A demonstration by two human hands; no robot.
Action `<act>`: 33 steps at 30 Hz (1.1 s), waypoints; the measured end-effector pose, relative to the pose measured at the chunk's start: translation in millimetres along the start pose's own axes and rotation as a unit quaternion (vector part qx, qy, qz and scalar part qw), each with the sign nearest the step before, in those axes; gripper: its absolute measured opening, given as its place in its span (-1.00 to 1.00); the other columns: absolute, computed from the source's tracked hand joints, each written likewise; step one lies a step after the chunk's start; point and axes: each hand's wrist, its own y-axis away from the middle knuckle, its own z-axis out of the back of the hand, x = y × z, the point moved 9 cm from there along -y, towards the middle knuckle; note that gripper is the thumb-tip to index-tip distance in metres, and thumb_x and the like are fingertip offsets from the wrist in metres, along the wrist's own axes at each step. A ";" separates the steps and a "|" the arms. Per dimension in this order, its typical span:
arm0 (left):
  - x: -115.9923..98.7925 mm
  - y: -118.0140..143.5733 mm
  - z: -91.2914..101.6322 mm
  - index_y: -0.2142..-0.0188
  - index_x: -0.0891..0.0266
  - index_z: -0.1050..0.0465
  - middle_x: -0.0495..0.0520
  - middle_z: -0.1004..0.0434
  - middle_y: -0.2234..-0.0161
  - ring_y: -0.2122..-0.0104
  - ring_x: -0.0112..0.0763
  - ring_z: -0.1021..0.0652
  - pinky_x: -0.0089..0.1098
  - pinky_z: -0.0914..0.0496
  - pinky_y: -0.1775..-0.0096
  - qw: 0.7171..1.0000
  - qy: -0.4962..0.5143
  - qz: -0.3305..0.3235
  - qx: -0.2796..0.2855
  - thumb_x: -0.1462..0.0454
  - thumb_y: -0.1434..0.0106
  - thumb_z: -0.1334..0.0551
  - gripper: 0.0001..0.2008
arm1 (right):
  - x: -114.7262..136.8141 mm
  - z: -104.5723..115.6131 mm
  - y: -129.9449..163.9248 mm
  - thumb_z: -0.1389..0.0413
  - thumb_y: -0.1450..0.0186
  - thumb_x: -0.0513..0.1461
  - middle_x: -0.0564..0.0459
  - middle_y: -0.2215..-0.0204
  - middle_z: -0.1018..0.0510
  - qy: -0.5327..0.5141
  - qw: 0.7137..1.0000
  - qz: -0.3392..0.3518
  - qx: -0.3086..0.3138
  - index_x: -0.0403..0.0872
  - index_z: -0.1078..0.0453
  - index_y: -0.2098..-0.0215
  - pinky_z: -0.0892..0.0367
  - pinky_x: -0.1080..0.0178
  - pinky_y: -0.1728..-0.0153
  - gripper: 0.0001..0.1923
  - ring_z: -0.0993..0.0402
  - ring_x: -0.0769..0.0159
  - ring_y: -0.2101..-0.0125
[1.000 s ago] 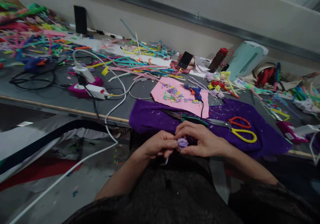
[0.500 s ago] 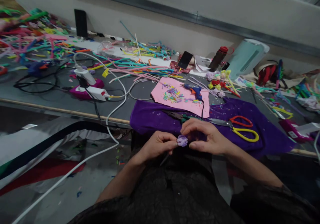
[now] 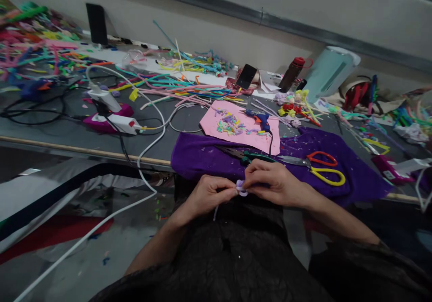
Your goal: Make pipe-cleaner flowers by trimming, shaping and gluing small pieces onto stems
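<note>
Pinching a small lilac flower (image 3: 240, 187) between both hands at the near edge of the worktop (image 3: 67, 131).

Head view: the left hand (image 3: 206, 195) and right hand (image 3: 270, 182) meet in front of the body, each hand's fingers pressed together on the lilac flower, from which a thin pale stem hangs down. Just beyond the hands lies a purple cloth (image 3: 209, 158) carrying green-handled pliers (image 3: 251, 156) and red-and-yellow scissors (image 3: 320, 168). Farther back, a blue glue gun (image 3: 260, 119) rests on a pink sheet (image 3: 236, 126) strewn with coloured scraps. Loose pipe cleaners (image 3: 182, 90) cover the worktop behind.
</note>
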 end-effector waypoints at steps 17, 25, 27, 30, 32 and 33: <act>-5.0 0.3 -5.5 0.51 0.32 -0.52 -0.07 -0.32 0.62 0.56 -0.56 -0.29 -0.55 -0.14 0.51 1.000 -0.024 -0.001 0.019 0.23 -0.15 -0.13 -0.75 | 1.9 -17.9 -0.4 0.01 -0.28 -0.29 -0.03 0.27 -0.39 0.142 0.987 0.011 0.072 -0.13 -0.36 0.23 -0.23 0.33 0.40 -0.85 -0.34 0.38 0.36; -1.9 0.1 -5.3 0.59 0.33 -0.44 -0.09 -0.19 0.64 0.58 -0.58 -0.21 -0.55 -0.07 0.53 0.999 -0.034 0.012 0.015 0.26 -0.14 -0.10 -0.73 | 2.2 -32.1 4.4 0.11 -0.33 -0.32 -0.02 0.35 -0.36 0.292 0.947 0.014 0.131 -0.17 -0.29 0.23 -0.03 0.33 0.56 -0.84 -0.24 0.38 0.47; -1.4 0.0 -6.7 0.59 0.33 -0.44 -0.09 -0.19 0.64 0.58 -0.57 -0.21 -0.55 -0.07 0.53 0.999 -0.028 0.016 0.021 0.25 -0.14 -0.10 -0.73 | 3.7 -32.8 4.5 0.11 -0.33 -0.34 -0.02 0.37 -0.36 0.312 0.939 0.011 0.147 -0.18 -0.29 0.24 0.01 0.32 0.58 -0.84 -0.22 0.38 0.50; -1.1 -0.5 -8.4 0.60 0.33 -0.43 -0.10 -0.17 0.65 0.58 -0.58 -0.20 -0.54 -0.06 0.53 0.999 -0.023 0.019 0.028 0.24 -0.13 -0.11 -0.73 | 7.6 -33.1 3.2 0.11 -0.33 -0.35 -0.03 0.39 -0.36 0.324 0.930 0.007 0.173 -0.19 -0.30 0.25 0.07 0.31 0.60 -0.84 -0.20 0.38 0.53; -1.0 -0.9 -8.7 0.62 0.34 -0.40 -0.11 -0.13 0.65 0.59 -0.59 -0.19 -0.54 -0.05 0.54 0.999 -0.019 0.020 0.029 0.24 -0.12 -0.11 -0.73 | 8.9 -33.1 1.6 0.10 -0.31 -0.37 -0.03 0.39 -0.37 0.319 0.929 0.005 0.188 -0.19 -0.31 0.26 0.07 0.30 0.60 -0.85 -0.21 0.38 0.53; -0.8 -1.0 -8.8 0.63 0.33 -0.39 -0.11 -0.12 0.65 0.59 -0.60 -0.18 -0.54 -0.04 0.54 0.999 -0.015 0.021 0.031 0.24 -0.12 -0.12 -0.73 | 8.8 -32.6 0.5 0.09 -0.30 -0.38 -0.04 0.38 -0.38 0.312 0.931 0.003 0.190 -0.19 -0.31 0.26 0.06 0.30 0.60 -0.85 -0.22 0.38 0.53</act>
